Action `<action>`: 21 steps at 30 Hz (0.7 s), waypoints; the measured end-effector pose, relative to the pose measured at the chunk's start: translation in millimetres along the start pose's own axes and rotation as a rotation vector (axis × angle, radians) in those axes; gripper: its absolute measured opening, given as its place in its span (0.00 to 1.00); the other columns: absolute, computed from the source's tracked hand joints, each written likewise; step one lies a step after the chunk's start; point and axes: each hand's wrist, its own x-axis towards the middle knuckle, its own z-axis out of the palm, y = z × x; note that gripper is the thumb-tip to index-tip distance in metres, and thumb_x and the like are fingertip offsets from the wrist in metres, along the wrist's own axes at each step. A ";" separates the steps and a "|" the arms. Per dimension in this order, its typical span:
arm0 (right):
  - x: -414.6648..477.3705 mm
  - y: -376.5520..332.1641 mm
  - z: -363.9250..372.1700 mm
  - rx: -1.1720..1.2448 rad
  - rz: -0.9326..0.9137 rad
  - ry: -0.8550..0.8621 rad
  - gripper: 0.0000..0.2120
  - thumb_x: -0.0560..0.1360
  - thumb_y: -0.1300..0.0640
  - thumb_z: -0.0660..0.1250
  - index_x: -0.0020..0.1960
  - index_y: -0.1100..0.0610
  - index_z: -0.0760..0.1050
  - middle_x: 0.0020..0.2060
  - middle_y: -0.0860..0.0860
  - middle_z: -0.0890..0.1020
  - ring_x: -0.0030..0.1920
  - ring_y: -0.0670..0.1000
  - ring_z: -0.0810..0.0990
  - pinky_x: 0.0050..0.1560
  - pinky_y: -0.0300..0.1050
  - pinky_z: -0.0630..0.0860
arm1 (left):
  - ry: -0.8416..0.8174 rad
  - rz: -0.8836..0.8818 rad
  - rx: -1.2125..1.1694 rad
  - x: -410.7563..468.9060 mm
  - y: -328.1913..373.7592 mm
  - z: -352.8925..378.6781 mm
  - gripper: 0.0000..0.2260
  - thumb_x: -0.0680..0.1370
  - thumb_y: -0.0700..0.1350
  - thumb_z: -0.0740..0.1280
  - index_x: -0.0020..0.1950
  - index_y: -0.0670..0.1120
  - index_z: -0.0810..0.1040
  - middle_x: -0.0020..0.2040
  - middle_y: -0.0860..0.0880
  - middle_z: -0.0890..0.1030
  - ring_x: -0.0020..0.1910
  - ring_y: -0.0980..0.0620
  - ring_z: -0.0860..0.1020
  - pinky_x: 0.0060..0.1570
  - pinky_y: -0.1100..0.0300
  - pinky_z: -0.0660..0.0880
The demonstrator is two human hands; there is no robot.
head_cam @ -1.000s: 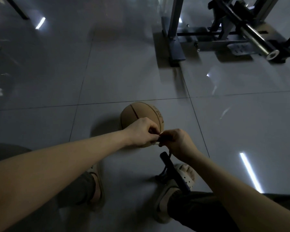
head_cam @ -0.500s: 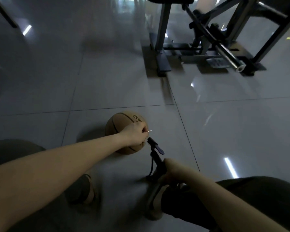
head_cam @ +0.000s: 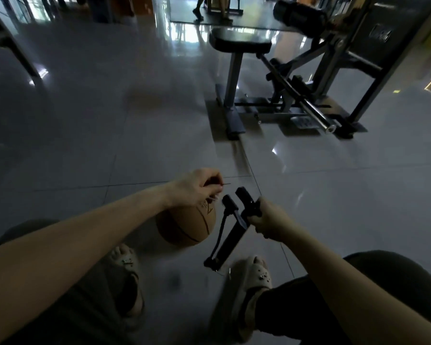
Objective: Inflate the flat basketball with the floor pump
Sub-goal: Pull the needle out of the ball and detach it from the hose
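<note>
A tan basketball (head_cam: 187, 226) lies on the grey tiled floor between my feet. My left hand (head_cam: 195, 189) hovers just above it and pinches a thin metal needle (head_cam: 225, 184) whose tip points right. A black floor pump (head_cam: 230, 241) leans beside the ball, its base on the floor by my right foot. My right hand (head_cam: 269, 221) grips the pump's handle (head_cam: 246, 199) near the top. A black hose (head_cam: 220, 232) runs from the pump's base up to a black connector (head_cam: 230, 202) by the handle.
A black and grey weight bench machine (head_cam: 284, 95) with a steel bar (head_cam: 319, 118) stands on the floor ahead to the right. My feet in pale clogs (head_cam: 253, 277) rest either side of the pump's base. Dark frame legs (head_cam: 15, 53) stand at the far left.
My hands have come apart from the ball's valve. The left hand lifted off the ball with the needle, and the right hand took the pump's handle and raised it. The view tilted up.
</note>
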 end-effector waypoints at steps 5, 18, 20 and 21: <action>-40.2 -34.5 -46.7 0.232 -0.330 0.141 0.04 0.76 0.56 0.72 0.50 0.53 0.80 0.41 0.50 0.83 0.34 0.46 0.77 0.36 0.42 0.73 | -0.014 0.077 -0.094 -17.4 74.9 -53.3 0.04 0.82 0.37 0.64 0.52 0.40 0.77 0.44 0.43 0.81 0.42 0.50 0.81 0.47 0.57 0.81; -89.4 -97.0 -109.8 1.443 -0.507 0.019 0.31 0.66 0.57 0.78 0.66 0.64 0.74 0.60 0.61 0.81 0.63 0.61 0.79 0.66 0.58 0.74 | 0.101 0.154 -0.828 -25.7 211.1 -99.8 0.11 0.82 0.32 0.58 0.43 0.40 0.76 0.38 0.43 0.79 0.33 0.52 0.79 0.42 0.58 0.81; -87.2 -107.0 -109.0 1.542 -0.495 -0.008 0.27 0.72 0.56 0.73 0.68 0.64 0.72 0.58 0.60 0.81 0.61 0.61 0.80 0.61 0.57 0.77 | 0.169 0.112 -0.876 -18.2 218.0 -96.8 0.10 0.82 0.33 0.58 0.44 0.39 0.76 0.37 0.43 0.79 0.32 0.53 0.79 0.41 0.57 0.82; -84.2 -110.8 -107.5 1.556 -0.469 -0.009 0.21 0.76 0.56 0.68 0.67 0.63 0.73 0.57 0.59 0.82 0.59 0.60 0.82 0.59 0.58 0.78 | 0.214 0.079 -0.883 -12.4 219.4 -94.3 0.09 0.82 0.34 0.59 0.44 0.38 0.76 0.36 0.42 0.78 0.31 0.52 0.79 0.40 0.56 0.82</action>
